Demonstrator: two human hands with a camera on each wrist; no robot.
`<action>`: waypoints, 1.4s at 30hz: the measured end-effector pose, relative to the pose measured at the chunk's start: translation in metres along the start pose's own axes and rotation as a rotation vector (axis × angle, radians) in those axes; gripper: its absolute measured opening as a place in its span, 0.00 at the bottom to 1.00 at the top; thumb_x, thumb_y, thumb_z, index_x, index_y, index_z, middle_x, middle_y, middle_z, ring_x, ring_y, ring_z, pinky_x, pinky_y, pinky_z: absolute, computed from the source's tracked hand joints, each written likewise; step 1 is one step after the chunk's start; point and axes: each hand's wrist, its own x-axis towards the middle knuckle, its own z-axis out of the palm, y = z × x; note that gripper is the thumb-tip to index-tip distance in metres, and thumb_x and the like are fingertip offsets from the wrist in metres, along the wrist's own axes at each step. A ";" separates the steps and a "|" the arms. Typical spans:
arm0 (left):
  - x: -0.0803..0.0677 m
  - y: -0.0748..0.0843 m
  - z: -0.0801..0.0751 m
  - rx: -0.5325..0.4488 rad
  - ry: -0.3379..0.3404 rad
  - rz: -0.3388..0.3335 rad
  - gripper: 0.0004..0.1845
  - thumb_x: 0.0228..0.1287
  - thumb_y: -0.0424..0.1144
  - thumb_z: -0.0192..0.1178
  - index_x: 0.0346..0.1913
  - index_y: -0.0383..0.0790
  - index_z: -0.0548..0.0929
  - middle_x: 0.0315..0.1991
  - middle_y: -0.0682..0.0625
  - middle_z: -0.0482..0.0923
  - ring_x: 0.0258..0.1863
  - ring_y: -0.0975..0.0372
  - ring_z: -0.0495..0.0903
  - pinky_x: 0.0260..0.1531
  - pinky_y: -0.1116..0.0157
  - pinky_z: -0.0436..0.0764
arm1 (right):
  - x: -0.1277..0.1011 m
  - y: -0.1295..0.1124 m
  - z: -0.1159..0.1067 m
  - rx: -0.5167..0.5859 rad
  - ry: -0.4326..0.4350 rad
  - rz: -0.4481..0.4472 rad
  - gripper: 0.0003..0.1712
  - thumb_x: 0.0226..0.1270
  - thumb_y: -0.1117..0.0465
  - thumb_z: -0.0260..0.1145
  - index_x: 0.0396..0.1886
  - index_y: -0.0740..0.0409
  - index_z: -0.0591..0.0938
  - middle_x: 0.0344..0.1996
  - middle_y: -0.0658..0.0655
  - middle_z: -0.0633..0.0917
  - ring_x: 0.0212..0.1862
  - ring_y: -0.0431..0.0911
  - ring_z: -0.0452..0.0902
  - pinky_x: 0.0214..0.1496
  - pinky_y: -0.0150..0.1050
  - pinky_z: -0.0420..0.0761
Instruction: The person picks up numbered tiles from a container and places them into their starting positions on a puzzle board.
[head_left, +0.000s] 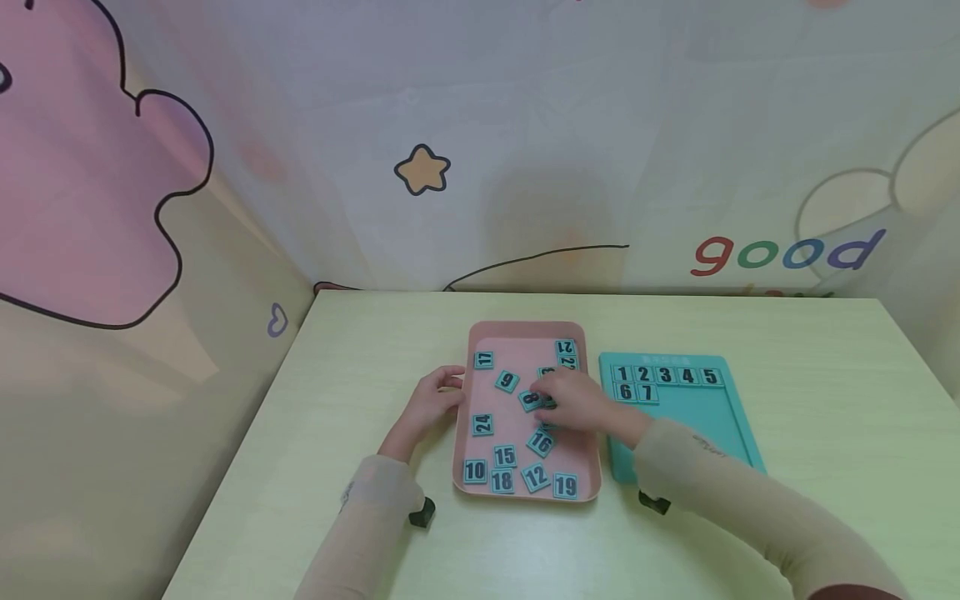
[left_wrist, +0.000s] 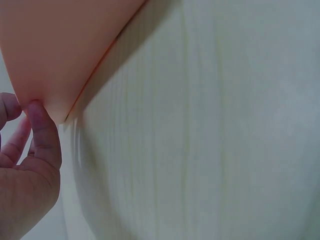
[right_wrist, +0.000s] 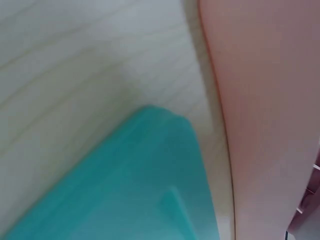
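A pink tray (head_left: 517, 493) holds loose blue number tiles, among them a 9 tile (head_left: 507, 382), a 16 tile (head_left: 540, 442) and a 24 tile (head_left: 483, 425). My left hand (head_left: 437, 398) grips the tray's left edge; in the left wrist view its thumb (left_wrist: 44, 131) presses against the outer wall. Over the tray's middle right, my right hand (head_left: 576, 400) pinches the 8 tile (head_left: 529, 401) between thumb and fingers. Other tiles there are partly hidden beneath that hand. The right wrist view shows the tray wall (right_wrist: 265, 115) but not the fingers.
Right of the tray lies a teal board (head_left: 686, 417), tiles 1 to 5 along its top row and 6 and 7 below. My right forearm crosses its lower part. A printed cloth (head_left: 525, 125) hangs behind the pale wooden table (head_left: 360, 333).
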 end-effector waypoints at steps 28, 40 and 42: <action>0.000 0.003 0.001 0.002 -0.004 0.007 0.21 0.56 0.33 0.53 0.54 0.47 0.71 0.45 0.48 0.73 0.42 0.58 0.73 0.43 0.65 0.76 | 0.003 -0.003 0.015 0.021 0.068 -0.092 0.15 0.53 0.54 0.63 0.40 0.53 0.82 0.38 0.48 0.83 0.39 0.40 0.73 0.47 0.38 0.70; 0.000 0.000 0.000 0.004 0.000 0.005 0.20 0.56 0.33 0.53 0.54 0.48 0.71 0.44 0.48 0.73 0.42 0.58 0.72 0.44 0.65 0.75 | 0.003 -0.012 0.020 -0.044 0.086 0.111 0.24 0.49 0.46 0.65 0.44 0.54 0.79 0.34 0.49 0.79 0.35 0.41 0.68 0.42 0.36 0.72; 0.000 0.000 0.001 0.007 0.001 0.005 0.20 0.56 0.33 0.53 0.54 0.48 0.71 0.44 0.48 0.73 0.42 0.58 0.72 0.44 0.65 0.75 | 0.005 -0.014 0.021 -0.042 0.061 0.145 0.26 0.49 0.45 0.64 0.46 0.53 0.78 0.35 0.50 0.79 0.36 0.41 0.68 0.43 0.37 0.72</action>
